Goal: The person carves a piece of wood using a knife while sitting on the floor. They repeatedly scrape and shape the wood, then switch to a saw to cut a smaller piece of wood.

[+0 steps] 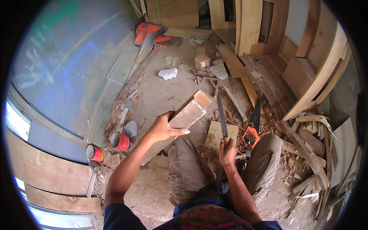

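My left hand is wrapped round a thick wooden beam, its thumb lying along the near side. The beam slants up and away to the right, above my left knee, and its far end has a pale cut face. In my right hand is a file, gripped by its wooden handle. Its long dark blade points away from me, to the right of the beam and apart from it. On the ground beyond my right knee lies a handsaw with an orange handle.
A square wooden board lies among shavings between my knees. Two red cans stand at the left by a leaning blue-grey panel. Offcuts and planks crowd the right side. A white stone lies farther off.
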`<state>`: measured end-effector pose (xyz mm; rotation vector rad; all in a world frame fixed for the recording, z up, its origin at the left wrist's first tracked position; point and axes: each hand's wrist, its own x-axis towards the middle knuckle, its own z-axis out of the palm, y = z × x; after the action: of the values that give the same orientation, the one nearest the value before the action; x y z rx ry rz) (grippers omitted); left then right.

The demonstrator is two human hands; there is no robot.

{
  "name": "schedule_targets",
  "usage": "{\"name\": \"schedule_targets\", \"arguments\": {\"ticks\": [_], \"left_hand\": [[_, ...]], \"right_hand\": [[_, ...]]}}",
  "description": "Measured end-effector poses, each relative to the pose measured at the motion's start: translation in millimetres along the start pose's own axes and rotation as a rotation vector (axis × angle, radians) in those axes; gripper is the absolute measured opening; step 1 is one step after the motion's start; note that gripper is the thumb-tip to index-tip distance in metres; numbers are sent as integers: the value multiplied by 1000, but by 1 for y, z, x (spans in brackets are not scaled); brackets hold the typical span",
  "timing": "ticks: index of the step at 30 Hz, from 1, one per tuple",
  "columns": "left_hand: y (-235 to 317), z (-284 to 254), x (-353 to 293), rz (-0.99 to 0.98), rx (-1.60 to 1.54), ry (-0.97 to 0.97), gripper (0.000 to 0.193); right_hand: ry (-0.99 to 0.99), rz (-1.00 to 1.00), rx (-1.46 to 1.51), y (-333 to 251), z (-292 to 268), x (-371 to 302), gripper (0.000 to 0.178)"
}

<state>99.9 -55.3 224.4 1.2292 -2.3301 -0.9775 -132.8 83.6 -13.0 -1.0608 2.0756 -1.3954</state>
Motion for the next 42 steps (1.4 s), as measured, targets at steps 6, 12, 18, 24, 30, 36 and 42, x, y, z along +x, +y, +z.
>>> {"name": "schedule_targets", "arguments": {"ticks": [6,12,18,24,30,36,42], "left_hand": [[-2,6,-2,-20,34,-133,78],[-2,16,0,-11,50,-192,84],[6,14,-1,-26,80,-238,84],[3,16,-3,50,31,-251,86],[1,11,-6,-30,10,-270,82],[-6,-5,-4,-29,23,-191,79],[-9,-10,1,-54,122,-152,82]], "right_hand": [[-158,-303,45,-112,-92,-16,31],[-193,-366,-13,-116,-93,-25,38],[-178,-415,-12,-116,-93,-33,38],[-223,-414,-149,-99,-82,-25,32],[-287,-334,-168,-111,-104,-33,41],[-317,-342,-176,-102,-148,-62,54],[-414,-369,-323,-117,-176,-68,71]]}}
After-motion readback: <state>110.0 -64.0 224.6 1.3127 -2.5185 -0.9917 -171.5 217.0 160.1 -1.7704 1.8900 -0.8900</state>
